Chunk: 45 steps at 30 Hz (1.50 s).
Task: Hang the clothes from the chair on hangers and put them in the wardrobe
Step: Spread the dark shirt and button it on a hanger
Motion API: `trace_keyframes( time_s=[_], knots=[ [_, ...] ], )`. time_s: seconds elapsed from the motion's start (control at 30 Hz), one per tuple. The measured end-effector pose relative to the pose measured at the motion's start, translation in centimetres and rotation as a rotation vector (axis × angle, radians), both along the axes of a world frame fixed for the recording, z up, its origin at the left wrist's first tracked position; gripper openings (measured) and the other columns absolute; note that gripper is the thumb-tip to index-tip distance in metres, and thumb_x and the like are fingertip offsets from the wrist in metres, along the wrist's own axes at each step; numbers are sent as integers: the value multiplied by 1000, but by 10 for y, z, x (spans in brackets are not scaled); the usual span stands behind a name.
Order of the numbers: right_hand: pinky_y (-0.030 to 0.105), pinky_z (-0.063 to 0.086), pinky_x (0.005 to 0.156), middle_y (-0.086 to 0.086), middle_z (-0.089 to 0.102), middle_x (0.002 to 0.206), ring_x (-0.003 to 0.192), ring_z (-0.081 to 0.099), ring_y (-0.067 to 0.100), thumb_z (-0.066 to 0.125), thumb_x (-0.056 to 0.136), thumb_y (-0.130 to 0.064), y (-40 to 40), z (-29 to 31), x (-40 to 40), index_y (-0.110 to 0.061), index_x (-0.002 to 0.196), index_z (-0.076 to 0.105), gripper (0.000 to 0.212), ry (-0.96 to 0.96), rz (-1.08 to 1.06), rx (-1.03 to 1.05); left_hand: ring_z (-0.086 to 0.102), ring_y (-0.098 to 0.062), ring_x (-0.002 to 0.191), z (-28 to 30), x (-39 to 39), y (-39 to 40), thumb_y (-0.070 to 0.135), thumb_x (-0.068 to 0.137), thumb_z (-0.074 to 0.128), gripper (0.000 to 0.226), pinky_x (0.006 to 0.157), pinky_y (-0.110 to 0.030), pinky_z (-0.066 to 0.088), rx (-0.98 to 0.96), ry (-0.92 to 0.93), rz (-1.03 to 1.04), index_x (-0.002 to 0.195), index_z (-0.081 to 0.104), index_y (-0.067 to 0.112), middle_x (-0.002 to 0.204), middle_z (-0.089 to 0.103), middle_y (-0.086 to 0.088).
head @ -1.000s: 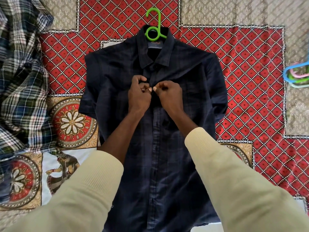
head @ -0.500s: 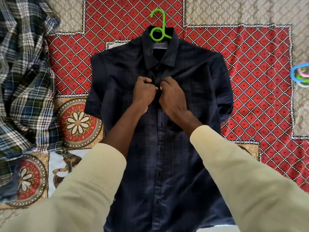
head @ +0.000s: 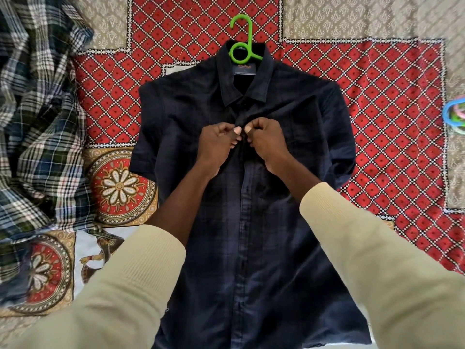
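A dark navy short-sleeved shirt (head: 251, 222) lies flat, front up, on a patterned bedspread. A green plastic hanger (head: 242, 41) sits inside it, with only the hook and loop showing above the collar. My left hand (head: 217, 144) and my right hand (head: 268, 141) meet at the shirt's button placket just below the collar. Each one pinches an edge of the placket between thumb and curled fingers. The button itself is hidden by my fingers.
A crumpled plaid shirt (head: 35, 122) lies heaped at the left. Blue, pink and green hangers (head: 454, 114) poke in at the right edge. The red, tan and floral bedspread (head: 377, 109) covers the whole surface under the shirt.
The view shifted slightly, so the shirt sits a little further right in the frame. My hands stay at the same upper button spot, fingers working the placket.
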State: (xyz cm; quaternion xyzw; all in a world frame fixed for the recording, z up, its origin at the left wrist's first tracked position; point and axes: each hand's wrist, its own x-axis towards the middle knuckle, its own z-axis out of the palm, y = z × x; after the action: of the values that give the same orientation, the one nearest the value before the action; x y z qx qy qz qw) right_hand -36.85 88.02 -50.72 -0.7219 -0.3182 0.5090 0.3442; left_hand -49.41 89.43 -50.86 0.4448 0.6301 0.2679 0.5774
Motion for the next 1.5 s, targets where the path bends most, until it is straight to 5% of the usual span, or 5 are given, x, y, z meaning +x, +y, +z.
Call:
trace_keyframes(
  time_s=[0.27,0.6,0.83,1.03,1.5],
  knots=[
    [21,24,68,15,50,90,78,44,26,49,76,10,-14,-16,5,-3,83,51,15,-747,555,471,55,-18,60,2,4,12,15,94,56,21,56,-34,45,136,498,-336,79,67,6,70,65,-7],
    [20,41,56,-1,57,65,61,52,9,49,93,6,20,14,34,-10,78,59,24,410,200,-175,51,4,71,-5,-9,18,6,93,60,3,69,-6,36,479,241,-387,90,62,7,80,58,6],
    [35,45,69,2,57,82,75,53,18,62,89,-17,-11,14,-4,-12,84,54,10,-472,-27,157,60,-18,79,3,-11,3,23,97,56,16,73,-35,50,461,416,-57,105,61,10,87,65,-4],
    [39,47,69,13,59,97,83,59,32,73,79,-36,-101,13,-46,-7,107,56,44,-983,336,228,58,-11,58,13,-18,-76,12,103,43,15,55,-26,49,74,9,292,97,57,9,74,64,-4],
    [38,49,71,5,58,102,84,57,23,55,93,-12,-104,4,-20,-12,100,67,14,-599,99,164,62,-4,79,4,0,-84,17,92,66,8,68,-10,48,128,261,-28,95,73,17,90,68,3]
  ],
)
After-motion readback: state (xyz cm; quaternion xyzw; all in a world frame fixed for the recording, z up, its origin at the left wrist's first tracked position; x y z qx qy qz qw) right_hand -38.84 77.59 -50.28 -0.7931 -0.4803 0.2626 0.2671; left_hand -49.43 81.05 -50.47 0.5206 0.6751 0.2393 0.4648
